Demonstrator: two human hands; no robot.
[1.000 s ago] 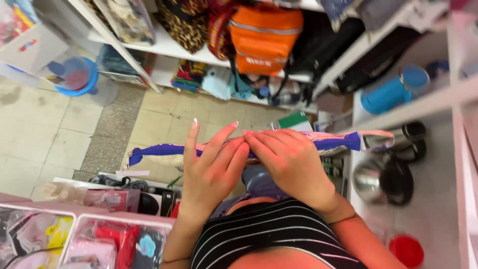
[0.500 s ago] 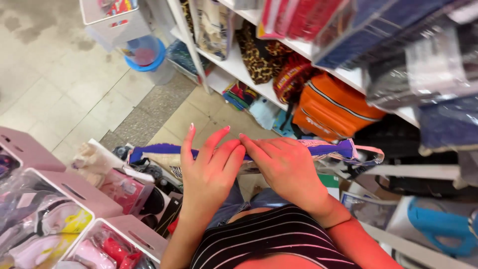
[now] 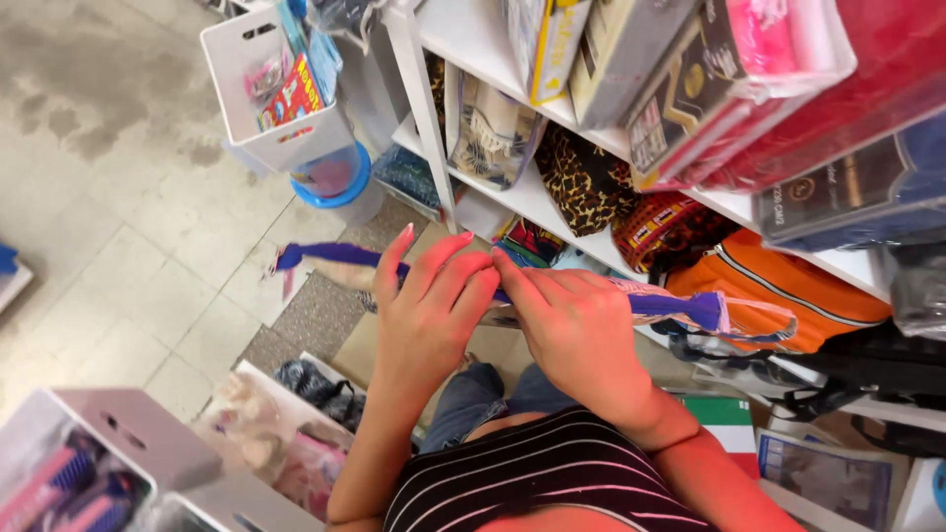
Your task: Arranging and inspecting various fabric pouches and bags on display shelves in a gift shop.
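I hold a long, thin blue item (image 3: 330,256) in a clear wrapper level in front of my chest, with a blue tip and a pink strip at its right end. My left hand (image 3: 434,305) grips its middle from the left, fingers partly extended. My right hand (image 3: 576,330) pinches the same stretch from the right, so the fingertips of both hands meet at the centre. The part under my fingers is hidden.
White shelving (image 3: 434,128) rises at the upper right, filled with boxed goods, a leopard-print bag (image 3: 586,177) and an orange bag (image 3: 778,291). A white bin (image 3: 271,94) hangs above a blue bucket (image 3: 335,187). Bins of hair items (image 3: 79,473) stand at the lower left.
My head has turned, so the shelves now fill the top right and the floor the left. Both hands keep the same grip on the blue item.
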